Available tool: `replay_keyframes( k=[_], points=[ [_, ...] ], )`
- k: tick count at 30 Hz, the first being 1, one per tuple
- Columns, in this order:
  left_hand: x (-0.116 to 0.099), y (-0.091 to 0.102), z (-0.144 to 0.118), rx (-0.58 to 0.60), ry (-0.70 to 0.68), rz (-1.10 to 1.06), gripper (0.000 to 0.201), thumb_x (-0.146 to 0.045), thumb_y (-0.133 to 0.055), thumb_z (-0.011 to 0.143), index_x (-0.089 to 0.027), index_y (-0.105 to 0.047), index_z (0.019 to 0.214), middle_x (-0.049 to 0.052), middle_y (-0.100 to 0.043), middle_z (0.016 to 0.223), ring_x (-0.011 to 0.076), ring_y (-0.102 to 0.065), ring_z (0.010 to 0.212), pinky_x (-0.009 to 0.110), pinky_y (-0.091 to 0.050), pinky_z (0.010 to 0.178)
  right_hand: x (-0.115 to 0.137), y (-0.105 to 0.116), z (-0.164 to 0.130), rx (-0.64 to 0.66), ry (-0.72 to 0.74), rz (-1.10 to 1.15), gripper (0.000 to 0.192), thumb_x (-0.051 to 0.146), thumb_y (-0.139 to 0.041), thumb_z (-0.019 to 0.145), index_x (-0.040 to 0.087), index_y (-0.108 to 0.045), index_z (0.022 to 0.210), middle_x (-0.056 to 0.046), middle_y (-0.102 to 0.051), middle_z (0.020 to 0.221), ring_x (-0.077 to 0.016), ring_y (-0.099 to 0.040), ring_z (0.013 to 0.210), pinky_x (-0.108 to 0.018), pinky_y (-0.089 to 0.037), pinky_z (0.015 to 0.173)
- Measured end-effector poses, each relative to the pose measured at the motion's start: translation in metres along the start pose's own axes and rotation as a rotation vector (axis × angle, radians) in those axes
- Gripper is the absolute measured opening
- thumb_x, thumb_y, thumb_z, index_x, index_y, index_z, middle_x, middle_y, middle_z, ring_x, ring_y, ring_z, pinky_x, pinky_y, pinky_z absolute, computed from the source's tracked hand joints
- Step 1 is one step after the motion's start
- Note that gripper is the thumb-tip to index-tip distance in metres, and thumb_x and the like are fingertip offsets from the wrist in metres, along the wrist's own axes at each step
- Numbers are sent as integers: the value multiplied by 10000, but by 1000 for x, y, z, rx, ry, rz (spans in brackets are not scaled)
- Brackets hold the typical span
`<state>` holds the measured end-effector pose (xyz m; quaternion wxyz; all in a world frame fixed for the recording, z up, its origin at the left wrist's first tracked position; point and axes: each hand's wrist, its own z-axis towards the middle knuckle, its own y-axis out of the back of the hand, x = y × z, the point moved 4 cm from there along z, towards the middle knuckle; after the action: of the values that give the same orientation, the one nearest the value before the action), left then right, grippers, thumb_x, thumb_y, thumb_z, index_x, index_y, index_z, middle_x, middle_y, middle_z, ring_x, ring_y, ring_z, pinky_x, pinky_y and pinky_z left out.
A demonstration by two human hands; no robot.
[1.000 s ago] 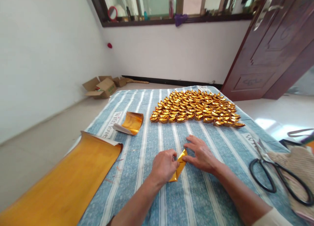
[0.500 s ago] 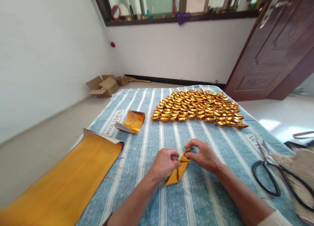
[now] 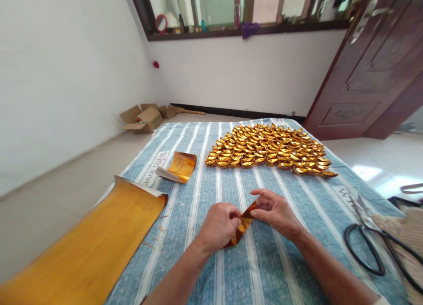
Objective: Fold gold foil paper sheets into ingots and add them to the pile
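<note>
I see both hands pinched on one gold paper piece (image 3: pixel 243 225) near the blue striped cloth's (image 3: pixel 271 269) front edge: left hand (image 3: pixel 220 225), right hand (image 3: pixel 276 212). It's half-folded, I judge. Many folded gold ingots (image 3: pixel 269 150) fill the far edge; a gold sheet (image 3: pixel 86 247) waits.

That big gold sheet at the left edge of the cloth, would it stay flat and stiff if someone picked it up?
Probably not. The big gold sheet looks thin, and its far edge already curls up off the striped cloth, so it would likely sag and bend. It is probably light for its size. The glossy face suggests it may be slippery and crease easily.
</note>
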<state>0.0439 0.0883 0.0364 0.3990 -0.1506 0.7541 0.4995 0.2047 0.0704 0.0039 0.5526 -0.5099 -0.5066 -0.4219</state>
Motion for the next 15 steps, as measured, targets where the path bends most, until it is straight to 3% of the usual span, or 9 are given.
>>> replay_keyframes(
  k=[3, 7, 10, 15],
  points=[
    [-11, 7, -4, -165, -217, 250, 157, -87, -556, 747, -168, -655, 655, 2, -613, 674, 137, -586, 664, 223, -414, 616, -3, 0, 1, 3, 0, -32, 460, 236, -763, 653, 200, -573, 1070, -31, -725, 862, -173, -683, 780, -306, -520, 715],
    [-19, 8, -14, -347, -467, 481, 238, -132, -452, 895, -163, -628, 737, 26, -585, 694, 142, -573, 601, 226, -420, 534, 3, -2, -2, -31, 119, -141, 203, 262, -722, 719, 202, -640, 894, -18, -711, 790, -169, -673, 733, -297, -527, 692],
    [-22, 7, -20, -443, -638, 579, 291, -140, -376, 946, -163, -600, 762, 32, -580, 705, 138, -560, 559, 229, -439, 506, 17, -5, -10, -109, 362, -445, 30, 223, -654, 804, 202, -654, 783, -1, -670, 698, -140, -628, 657, -263, -490, 643],
    [-12, 6, -22, -580, -781, 572, 223, -125, -408, 948, -114, -552, 1119, 54, -629, 793, 144, -622, 672, 233, -519, 616, 33, -22, -26, -157, 833, -848, 181, 92, -474, 903, 184, -615, 836, -27, -642, 716, -139, -579, 671, -264, -432, 633]
  ],
)
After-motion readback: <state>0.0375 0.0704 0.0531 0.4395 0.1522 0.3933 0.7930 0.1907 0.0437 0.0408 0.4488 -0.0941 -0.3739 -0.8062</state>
